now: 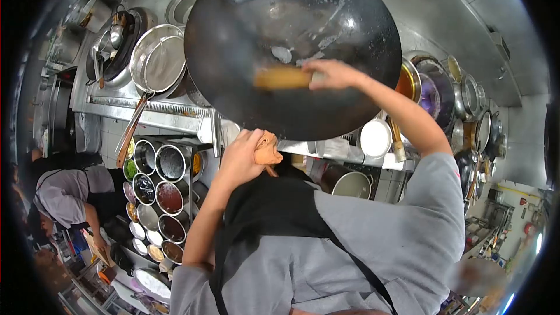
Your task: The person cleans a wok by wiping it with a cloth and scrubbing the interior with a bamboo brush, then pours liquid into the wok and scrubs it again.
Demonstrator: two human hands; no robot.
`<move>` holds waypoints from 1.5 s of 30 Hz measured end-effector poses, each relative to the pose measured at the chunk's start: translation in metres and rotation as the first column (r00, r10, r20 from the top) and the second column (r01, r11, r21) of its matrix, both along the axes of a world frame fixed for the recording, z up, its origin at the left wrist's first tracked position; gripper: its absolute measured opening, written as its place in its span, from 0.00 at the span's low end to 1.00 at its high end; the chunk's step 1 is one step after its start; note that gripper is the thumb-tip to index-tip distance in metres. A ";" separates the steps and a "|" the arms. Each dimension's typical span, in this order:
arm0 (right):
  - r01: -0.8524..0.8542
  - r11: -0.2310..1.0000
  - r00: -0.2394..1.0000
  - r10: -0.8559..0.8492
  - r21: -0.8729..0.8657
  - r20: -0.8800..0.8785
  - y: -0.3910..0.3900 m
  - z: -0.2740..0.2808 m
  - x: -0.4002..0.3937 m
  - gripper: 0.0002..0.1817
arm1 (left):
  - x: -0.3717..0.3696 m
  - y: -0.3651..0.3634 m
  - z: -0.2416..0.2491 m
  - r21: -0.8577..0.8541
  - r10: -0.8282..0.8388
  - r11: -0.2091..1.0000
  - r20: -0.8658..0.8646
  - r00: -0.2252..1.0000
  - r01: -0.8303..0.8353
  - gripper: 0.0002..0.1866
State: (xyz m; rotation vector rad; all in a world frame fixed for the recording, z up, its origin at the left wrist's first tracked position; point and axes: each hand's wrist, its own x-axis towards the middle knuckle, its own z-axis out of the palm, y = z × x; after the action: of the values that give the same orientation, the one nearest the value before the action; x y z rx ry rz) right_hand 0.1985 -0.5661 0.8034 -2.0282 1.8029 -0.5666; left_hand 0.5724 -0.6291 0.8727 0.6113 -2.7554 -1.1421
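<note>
A large dark wok (233, 105) fills the top middle of the head view, its inside facing me, with whitish wet streaks on its upper right. My left hand (238, 160) is closed on a folded orange-brown cloth (268, 150) at the wok's near rim. A short brown handle end (271, 171) pokes out below the cloth; the rest of it is hidden. Inside the wok, my right hand (333, 74) grips a yellowish bamboo wok brush (283, 77), blurred, its bristle end pointing left and over the wok's surface.
Left of the wok rest long-handled strainers (157, 61) on a steel counter (116, 107). Below them stands a rack of round containers (170, 197) with sauces and ingredients. A white bowl (375, 138) and another brush (399, 150) lie at right. A co-worker (76, 192) bends at far left.
</note>
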 end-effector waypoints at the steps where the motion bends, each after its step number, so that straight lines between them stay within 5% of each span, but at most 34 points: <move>1: -0.004 1.000 1.000 0.003 -0.009 -0.009 -0.006 -0.015 -0.021 0.32 | 0.000 0.005 -0.007 -0.042 0.035 0.998 -0.059 0.998 -0.037 0.23; 2: 0.091 0.963 0.994 -0.103 0.253 0.037 -0.015 -0.028 -0.054 0.32 | 0.000 0.008 -0.014 -0.049 0.034 0.998 -0.063 0.997 -0.037 0.23; 4: 0.536 0.558 0.773 -0.627 0.633 -0.102 -0.030 0.028 -0.062 0.29 | 0.000 0.014 -0.025 0.014 0.082 0.997 -0.137 0.987 -0.081 0.23; 5: 0.731 0.603 0.680 -0.676 0.319 -0.283 -0.041 -0.002 -0.101 0.27 | -0.001 0.017 -0.024 0.002 0.094 0.996 -0.141 0.986 -0.094 0.23; 7: 0.873 0.430 0.354 -0.884 -0.230 -0.306 -0.055 -0.022 -0.117 0.28 | -0.002 0.021 -0.020 -0.003 0.092 0.996 -0.158 0.983 -0.094 0.23; 8: 0.876 0.424 0.348 -0.886 -0.231 -0.306 -0.059 -0.018 -0.108 0.28 | -0.002 0.020 -0.019 -0.008 0.086 0.996 -0.171 0.981 -0.089 0.23; 11: 0.679 0.726 0.697 -0.591 0.109 -0.406 -0.048 0.024 -0.054 0.29 | -0.002 0.021 -0.022 0.003 0.101 0.995 -0.158 0.982 -0.101 0.24; 14: 0.109 0.928 0.974 -0.027 0.358 -0.225 0.014 0.020 -0.001 0.31 | 0.004 0.026 -0.016 0.034 0.139 0.990 -0.237 0.962 -0.135 0.25; 17: 0.184 0.899 0.957 -0.072 0.398 -0.280 0.022 -0.021 -0.091 0.31 | 0.013 0.040 -0.005 0.146 0.266 0.964 -0.495 0.827 -0.223 0.26; 18: 0.483 0.755 0.841 -0.259 0.443 -0.474 0.004 0.028 -0.091 0.26 | 0.010 0.042 -0.006 0.147 0.268 0.963 -0.492 0.828 -0.225 0.26; 20: 0.834 0.537 0.402 -0.748 -0.126 -0.529 -0.018 -0.005 -0.144 0.31 | 0.001 0.050 -0.007 0.417 0.415 0.867 -0.306 0.857 -0.271 0.24; 21: 0.873 0.463 0.358 -0.822 -0.155 -0.444 -0.032 -0.002 -0.146 0.33 | -0.012 0.048 -0.004 0.319 0.363 0.913 -0.356 0.861 -0.254 0.23; 23: 0.879 0.463 0.364 -0.809 -0.118 -0.461 -0.065 -0.014 -0.123 0.27 | -0.022 0.047 -0.001 0.291 0.322 0.928 -0.322 0.890 -0.231 0.23; 24: 0.744 0.628 0.656 -0.624 0.229 -0.425 -0.068 -0.004 -0.096 0.24 | -0.023 0.046 0.000 0.265 0.279 0.943 -0.287 0.916 -0.204 0.23; 26: 0.429 0.782 0.831 -0.146 0.451 -0.537 -0.048 0.038 0.014 0.26 | -0.011 0.047 0.017 0.303 0.300 0.927 -0.240 0.923 -0.223 0.23; 28: 0.351 0.824 0.880 -0.129 0.445 -0.457 -0.035 0.023 0.020 0.28 | 0.010 0.041 0.022 0.136 0.251 0.966 -0.273 0.929 -0.221 0.24; 30: 0.202 0.876 0.960 -0.088 0.437 -0.268 -0.013 0.004 0.012 0.34 | 0.024 0.039 0.022 0.142 0.249 0.965 -0.213 0.945 -0.222 0.23; 32: 0.231 0.823 0.966 -0.132 0.519 -0.220 -0.050 -0.011 -0.094 0.31 | 0.026 0.040 0.010 -0.005 0.218 0.974 -0.230 0.948 -0.226 0.24; 33: 0.579 0.697 0.808 -0.420 0.423 -0.414 -0.061 0.002 -0.118 0.28 | 0.020 0.041 0.002 -0.122 0.185 0.968 -0.237 0.954 -0.218 0.24; 35: 0.893 0.431 0.364 -0.862 -0.129 -0.354 -0.078 -0.003 -0.129 0.30 | 0.007 0.043 -0.006 -0.126 0.201 0.965 -0.210 0.957 -0.230 0.24; 38: 0.856 0.489 0.462 -0.869 -0.167 -0.179 -0.090 0.008 -0.093 0.36 | 0.007 0.044 0.006 -0.139 0.201 0.964 -0.175 0.964 -0.226 0.24; 41: 0.378 0.926 0.912 -0.375 -0.013 -0.163 -0.038 0.010 -0.029 0.34 | 0.026 0.052 0.024 -0.052 0.215 0.974 -0.113 0.970 -0.222 0.24; 42: 0.178 0.984 0.975 -0.177 -0.004 -0.132 -0.023 0.008 -0.013 0.34 | 0.031 0.054 0.028 -0.059 0.206 0.975 -0.106 0.973 -0.213 0.23; 43: 0.176 0.984 0.975 -0.176 -0.018 -0.135 -0.024 0.002 -0.028 0.34 | 0.033 0.053 0.031 -0.070 0.196 0.977 -0.100 0.976 -0.203 0.23; 45: 0.096 0.916 0.994 -0.112 0.390 0.020 -0.006 -0.018 -0.086 0.30 | 0.027 0.044 0.018 -0.114 0.158 0.978 -0.129 0.979 -0.173 0.23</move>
State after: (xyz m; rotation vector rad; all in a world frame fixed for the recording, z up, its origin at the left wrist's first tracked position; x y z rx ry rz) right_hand 0.1121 -0.5717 0.7855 -1.6502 1.8349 -0.2483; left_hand 0.5999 -0.5847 0.8908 0.7175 -2.5948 -0.9321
